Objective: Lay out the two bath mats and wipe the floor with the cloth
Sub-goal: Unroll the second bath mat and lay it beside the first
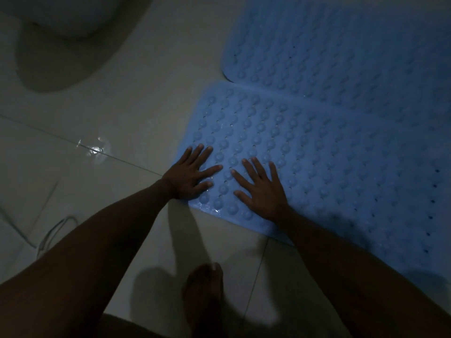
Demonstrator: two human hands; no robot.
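Observation:
Two blue rubber bath mats with rows of round bumps lie flat on the pale tiled floor. The near mat (329,152) runs from the centre to the right edge; the far mat (341,45) lies behind it, its near edge meeting or slightly overlapping it. My left hand (190,174) presses flat with spread fingers on the near mat's left end. My right hand (261,186) lies flat beside it, fingers straight, also on the near mat. No cloth is in view.
A white toilet base (66,18) stands at the top left. A wet, shiny patch (94,148) glints on the floor tiles left of the mats. My bare foot (205,286) stands on the tiles at the bottom centre.

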